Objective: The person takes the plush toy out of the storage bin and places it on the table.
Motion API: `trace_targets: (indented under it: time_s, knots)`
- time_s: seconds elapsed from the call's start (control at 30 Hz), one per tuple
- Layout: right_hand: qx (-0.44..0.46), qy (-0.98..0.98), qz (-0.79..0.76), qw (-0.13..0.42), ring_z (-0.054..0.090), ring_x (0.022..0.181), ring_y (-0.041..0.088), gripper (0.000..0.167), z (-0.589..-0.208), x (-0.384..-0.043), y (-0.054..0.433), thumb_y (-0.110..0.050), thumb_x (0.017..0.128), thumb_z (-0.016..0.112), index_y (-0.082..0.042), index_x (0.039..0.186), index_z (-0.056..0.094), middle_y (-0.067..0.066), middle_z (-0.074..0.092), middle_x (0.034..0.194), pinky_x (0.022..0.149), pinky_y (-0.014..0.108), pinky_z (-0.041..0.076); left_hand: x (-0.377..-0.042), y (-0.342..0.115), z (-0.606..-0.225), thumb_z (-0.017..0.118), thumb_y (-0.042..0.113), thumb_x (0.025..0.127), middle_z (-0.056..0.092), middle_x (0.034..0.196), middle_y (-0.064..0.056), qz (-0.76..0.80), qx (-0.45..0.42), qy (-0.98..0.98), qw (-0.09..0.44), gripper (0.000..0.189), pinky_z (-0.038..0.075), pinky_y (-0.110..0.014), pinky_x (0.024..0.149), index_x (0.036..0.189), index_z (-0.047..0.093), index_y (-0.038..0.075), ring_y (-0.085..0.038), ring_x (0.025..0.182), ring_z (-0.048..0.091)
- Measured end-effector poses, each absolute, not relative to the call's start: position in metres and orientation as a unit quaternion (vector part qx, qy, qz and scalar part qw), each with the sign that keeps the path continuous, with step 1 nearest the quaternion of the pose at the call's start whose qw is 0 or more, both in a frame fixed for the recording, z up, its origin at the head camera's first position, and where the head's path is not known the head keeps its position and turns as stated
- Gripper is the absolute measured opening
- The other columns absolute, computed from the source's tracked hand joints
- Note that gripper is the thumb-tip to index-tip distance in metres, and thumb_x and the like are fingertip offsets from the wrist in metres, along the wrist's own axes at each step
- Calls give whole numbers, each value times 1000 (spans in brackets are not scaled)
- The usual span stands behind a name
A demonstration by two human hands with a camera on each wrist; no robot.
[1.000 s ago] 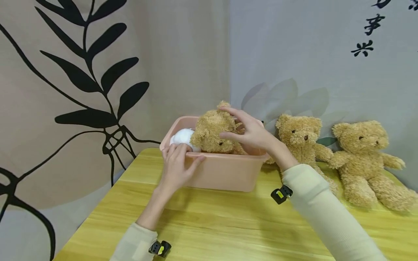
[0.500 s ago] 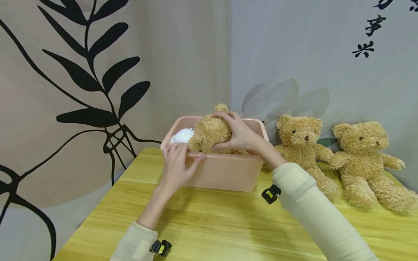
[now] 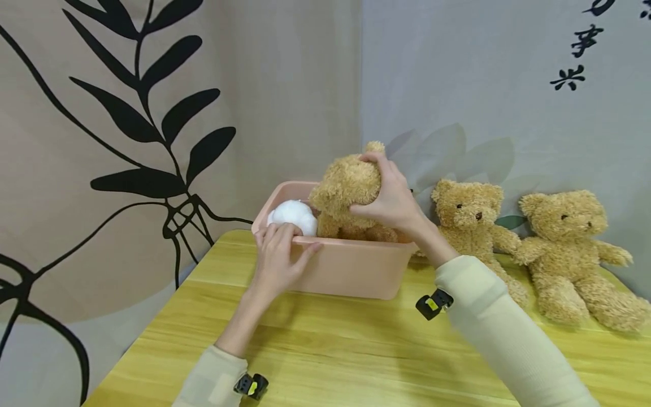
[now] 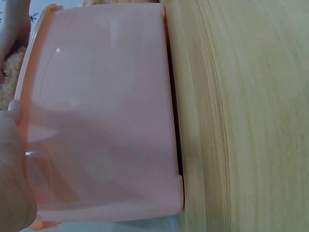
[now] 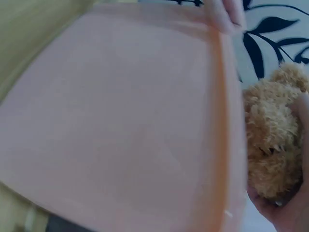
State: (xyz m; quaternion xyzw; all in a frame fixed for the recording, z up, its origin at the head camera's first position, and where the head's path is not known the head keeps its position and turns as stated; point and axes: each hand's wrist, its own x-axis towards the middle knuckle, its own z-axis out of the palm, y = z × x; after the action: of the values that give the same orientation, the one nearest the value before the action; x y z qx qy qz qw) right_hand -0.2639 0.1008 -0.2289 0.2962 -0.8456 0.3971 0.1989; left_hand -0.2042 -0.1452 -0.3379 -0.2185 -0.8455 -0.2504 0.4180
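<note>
A pink plastic bin [image 3: 346, 268] stands on the wooden table. My left hand [image 3: 277, 257] grips its front rim near the left corner, thumb on the outer wall. With my right hand [image 3: 394, 195] I hold a tan teddy bear [image 3: 346, 183] by the head, thumb in front and fingers over the top. Its head stands above the rim, while its lower part is hidden inside the bin. Left of the bear lies a round white fluffy thing [image 3: 294, 216], its kind unclear. In the right wrist view the bear's fur [image 5: 270, 130] shows past the bin's rim.
Two more tan teddy bears sit right of the bin: a nearer bear [image 3: 465, 220] and a farther bear [image 3: 569, 243], both against the grey curtain [image 3: 483, 68]. The wooden table [image 3: 346, 345] has its left edge below the curtain with the black leaf pattern.
My right hand first hovers at the bear, then closes round its head and lifts it up and to the right. The white thing shows more. My left hand stays on the rim.
</note>
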Motion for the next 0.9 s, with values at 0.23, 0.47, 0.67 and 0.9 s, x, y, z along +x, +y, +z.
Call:
trace_targets:
  time_s: [0.23, 0.47, 0.67, 0.9]
  knots:
    - [249, -808, 454, 283, 39, 138, 26, 87, -199, -261, 128, -15, 68, 84, -16, 142, 39, 6, 43, 148, 112, 54, 30, -204, -144, -337, 48, 66, 97, 57, 86, -5, -252, -215, -848, 415, 59, 27, -54, 89, 92, 55, 7, -28, 85, 45]
    - [231, -754, 497, 361, 42, 131, 12, 83, -177, -255, 148, -6, 66, 81, -12, 138, 41, 0, 45, 141, 112, 32, 28, -203, -144, -337, 50, 64, 97, 57, 85, -5, -251, -218, -843, 422, 58, 27, -54, 87, 90, 54, 7, -28, 85, 45]
    - [243, -678, 555, 416, 42, 126, 13, 74, -152, -230, 154, 2, 66, 70, -8, 134, 42, -1, 43, 137, 105, 27, 32, -203, -144, -337, 54, 62, 97, 56, 85, -4, -247, -218, -845, 422, 55, 27, -54, 87, 90, 54, 7, -28, 86, 45]
    - [251, -657, 546, 455, 36, 134, 13, 69, -133, -208, 166, -1, 67, 65, -6, 132, 45, 1, 44, 137, 112, 24, 18, -204, -145, -338, 59, 58, 96, 56, 86, -4, -245, -218, -844, 424, 52, 27, -54, 87, 91, 54, 7, -29, 86, 46]
